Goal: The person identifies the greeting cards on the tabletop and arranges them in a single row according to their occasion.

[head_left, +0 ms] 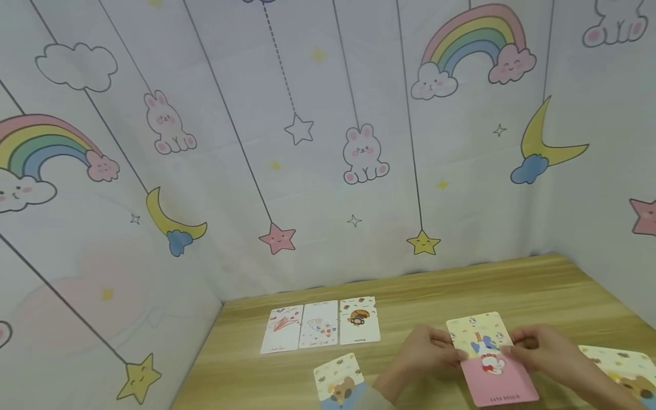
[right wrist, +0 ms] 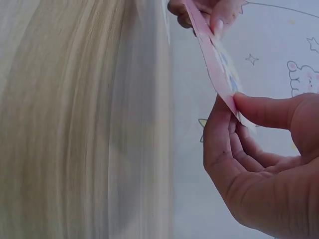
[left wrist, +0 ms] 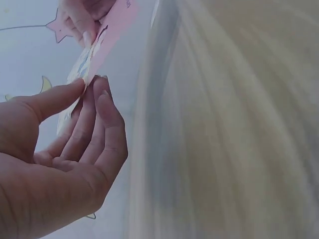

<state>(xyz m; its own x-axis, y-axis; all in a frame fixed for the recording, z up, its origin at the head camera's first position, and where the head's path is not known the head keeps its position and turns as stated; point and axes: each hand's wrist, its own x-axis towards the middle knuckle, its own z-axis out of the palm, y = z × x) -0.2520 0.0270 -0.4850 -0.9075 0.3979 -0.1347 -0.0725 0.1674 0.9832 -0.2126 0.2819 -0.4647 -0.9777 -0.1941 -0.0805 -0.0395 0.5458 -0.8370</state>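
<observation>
Both hands hold a yellow-and-pink picture card above the wooden table in the head view. My left hand pinches its left edge between thumb and fingers. At the right edge, my right hand pinches it the same way. The card's printed face, with a small white figure in the middle, is turned up toward the head camera. Seen nearly edge-on in the left wrist view, the card runs between both thumbs. The right wrist view shows the pink side of the card, with the right thumb pressed on the printed face.
Three white picture cards lie in a row at the back left: a plane card, a flowered card and a monkey card. A dog card is by the left forearm, another card by the right. Patterned cloth surrounds the table.
</observation>
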